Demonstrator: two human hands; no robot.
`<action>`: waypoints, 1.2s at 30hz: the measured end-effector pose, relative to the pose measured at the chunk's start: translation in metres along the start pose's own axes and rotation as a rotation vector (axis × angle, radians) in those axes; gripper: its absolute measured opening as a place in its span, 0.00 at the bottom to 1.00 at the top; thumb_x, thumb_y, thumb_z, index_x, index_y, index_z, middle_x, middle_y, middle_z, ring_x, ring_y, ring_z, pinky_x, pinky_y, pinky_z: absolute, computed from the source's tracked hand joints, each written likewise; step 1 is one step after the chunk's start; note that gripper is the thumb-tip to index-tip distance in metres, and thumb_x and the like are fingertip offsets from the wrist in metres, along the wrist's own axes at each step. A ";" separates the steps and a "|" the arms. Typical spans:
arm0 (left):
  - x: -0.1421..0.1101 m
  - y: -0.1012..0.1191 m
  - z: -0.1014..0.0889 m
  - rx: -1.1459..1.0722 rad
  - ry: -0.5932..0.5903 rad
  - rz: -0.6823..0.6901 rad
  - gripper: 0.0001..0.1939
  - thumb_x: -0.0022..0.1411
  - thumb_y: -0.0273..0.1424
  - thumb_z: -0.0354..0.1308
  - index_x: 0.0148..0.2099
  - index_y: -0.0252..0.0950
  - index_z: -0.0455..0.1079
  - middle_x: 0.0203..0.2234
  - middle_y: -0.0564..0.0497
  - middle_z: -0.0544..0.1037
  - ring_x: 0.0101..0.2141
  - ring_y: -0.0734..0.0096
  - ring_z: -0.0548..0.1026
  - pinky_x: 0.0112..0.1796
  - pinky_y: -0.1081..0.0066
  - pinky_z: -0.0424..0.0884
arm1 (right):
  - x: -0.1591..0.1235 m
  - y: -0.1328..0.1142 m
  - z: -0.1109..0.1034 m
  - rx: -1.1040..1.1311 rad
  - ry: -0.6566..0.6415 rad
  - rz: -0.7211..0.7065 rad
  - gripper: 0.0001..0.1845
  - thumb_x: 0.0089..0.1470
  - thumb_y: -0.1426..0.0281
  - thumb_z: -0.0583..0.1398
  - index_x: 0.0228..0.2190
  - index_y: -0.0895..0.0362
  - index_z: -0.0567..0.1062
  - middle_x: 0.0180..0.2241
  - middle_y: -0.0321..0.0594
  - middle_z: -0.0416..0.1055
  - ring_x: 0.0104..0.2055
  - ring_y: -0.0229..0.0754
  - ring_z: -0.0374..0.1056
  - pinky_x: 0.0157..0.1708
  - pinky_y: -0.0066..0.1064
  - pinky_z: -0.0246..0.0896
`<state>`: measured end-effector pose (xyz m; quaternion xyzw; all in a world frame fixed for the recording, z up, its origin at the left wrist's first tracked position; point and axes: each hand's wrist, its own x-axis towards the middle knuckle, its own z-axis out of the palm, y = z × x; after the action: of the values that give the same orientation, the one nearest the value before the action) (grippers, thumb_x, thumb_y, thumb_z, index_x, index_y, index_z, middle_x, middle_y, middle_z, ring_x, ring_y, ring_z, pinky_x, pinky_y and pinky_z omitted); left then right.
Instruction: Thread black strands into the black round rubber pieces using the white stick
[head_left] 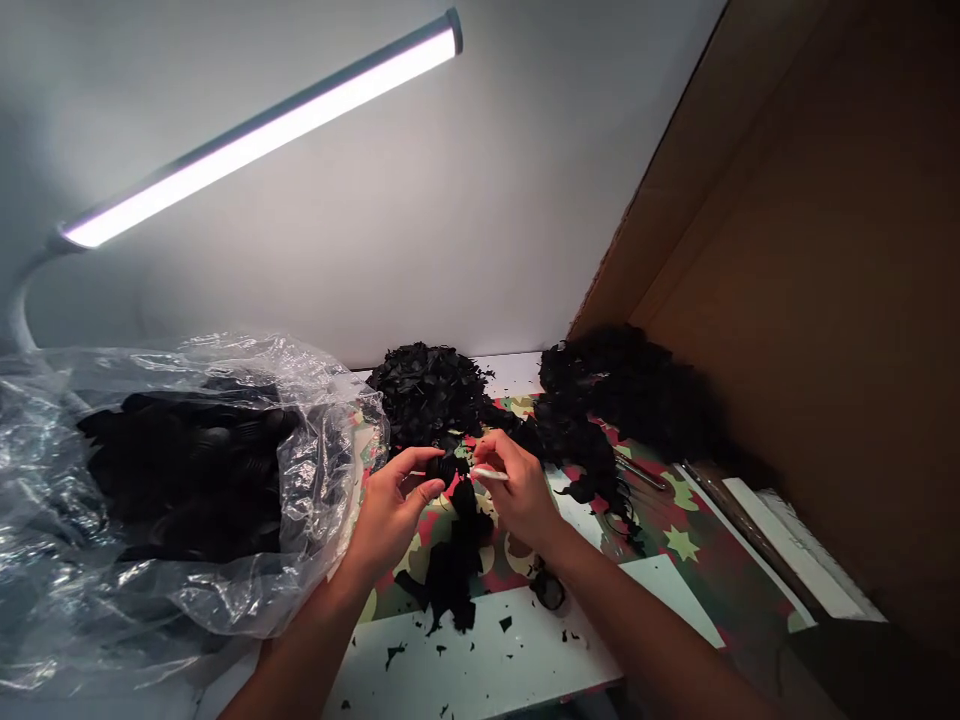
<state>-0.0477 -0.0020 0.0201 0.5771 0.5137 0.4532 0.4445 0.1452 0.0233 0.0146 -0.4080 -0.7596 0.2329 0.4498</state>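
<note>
Left grip (421, 474) on small black piece (448, 467), ridged, ragged-edged, dark.

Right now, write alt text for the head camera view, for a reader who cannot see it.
A person's left hand holds a small black piece, the right hand a slim white tool close by, above a patterned surface. Black scraps are heaped behind; a clear plastic bag with black pieces lies left, below a lit tube lamp.

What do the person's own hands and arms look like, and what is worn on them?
The left hand and right hand are bare, without gloves. The left forearm and right forearm show no sleeve, watch or bracelet. I see no ring, though some fingers are partly hidden.
</note>
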 end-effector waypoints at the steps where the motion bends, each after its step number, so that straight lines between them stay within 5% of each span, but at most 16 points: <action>1: -0.001 0.000 0.001 0.056 0.005 0.040 0.14 0.60 0.28 0.60 0.49 0.39 0.76 0.41 0.49 0.80 0.41 0.63 0.77 0.43 0.66 0.71 | 0.002 -0.001 -0.002 -0.049 -0.046 -0.039 0.17 0.68 0.57 0.51 0.34 0.55 0.68 0.28 0.36 0.66 0.28 0.40 0.62 0.29 0.29 0.57; 5: -0.004 0.002 0.006 0.258 -0.014 0.222 0.20 0.55 0.18 0.53 0.46 0.40 0.77 0.38 0.50 0.80 0.40 0.63 0.76 0.42 0.66 0.69 | 0.009 -0.001 -0.003 -0.327 -0.259 -0.245 0.15 0.70 0.62 0.48 0.36 0.56 0.69 0.32 0.40 0.68 0.31 0.43 0.60 0.34 0.32 0.56; 9: -0.005 0.006 0.009 0.281 -0.023 0.240 0.15 0.59 0.22 0.55 0.44 0.40 0.78 0.36 0.50 0.81 0.37 0.63 0.76 0.40 0.66 0.68 | 0.009 0.001 0.000 -0.373 -0.305 -0.357 0.13 0.68 0.73 0.48 0.36 0.55 0.71 0.29 0.37 0.67 0.28 0.42 0.57 0.35 0.32 0.53; 17: -0.006 0.010 0.022 -0.358 0.063 -0.057 0.04 0.53 0.31 0.66 0.30 0.36 0.79 0.24 0.51 0.80 0.30 0.66 0.76 0.36 0.69 0.71 | 0.001 -0.012 0.009 -0.371 -0.106 -0.473 0.20 0.68 0.72 0.48 0.23 0.54 0.64 0.19 0.31 0.59 0.21 0.37 0.49 0.34 0.34 0.48; 21: -0.007 0.013 0.028 -0.673 0.153 -0.147 0.09 0.48 0.34 0.72 0.31 0.36 0.79 0.27 0.50 0.81 0.30 0.69 0.76 0.36 0.70 0.72 | -0.006 -0.017 0.009 -0.252 0.066 -0.410 0.22 0.71 0.68 0.44 0.23 0.53 0.60 0.18 0.30 0.56 0.20 0.37 0.45 0.32 0.35 0.48; 25: -0.003 0.018 0.013 -0.700 0.327 -0.039 0.15 0.48 0.39 0.74 0.36 0.37 0.79 0.33 0.50 0.82 0.35 0.69 0.78 0.40 0.71 0.72 | -0.007 -0.005 -0.003 -0.191 0.230 -0.247 0.22 0.70 0.66 0.44 0.22 0.52 0.58 0.18 0.32 0.56 0.22 0.39 0.49 0.29 0.34 0.49; 31: -0.003 0.011 0.012 -0.478 0.214 0.026 0.17 0.57 0.36 0.69 0.49 0.38 0.78 0.44 0.47 0.81 0.46 0.65 0.77 0.47 0.71 0.70 | 0.008 0.018 -0.015 -0.145 -0.203 0.038 0.13 0.66 0.64 0.56 0.31 0.55 0.75 0.29 0.35 0.69 0.31 0.39 0.65 0.31 0.28 0.57; 36: -0.003 0.004 0.017 -0.394 0.151 0.029 0.17 0.59 0.35 0.66 0.51 0.38 0.76 0.49 0.45 0.80 0.49 0.61 0.76 0.49 0.67 0.71 | 0.008 0.009 -0.011 0.070 -0.057 0.157 0.18 0.66 0.61 0.55 0.31 0.56 0.78 0.30 0.38 0.71 0.33 0.40 0.68 0.35 0.30 0.61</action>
<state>-0.0307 -0.0062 0.0208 0.4509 0.4388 0.5932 0.5023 0.1566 0.0349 0.0181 -0.4437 -0.7291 0.3054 0.4222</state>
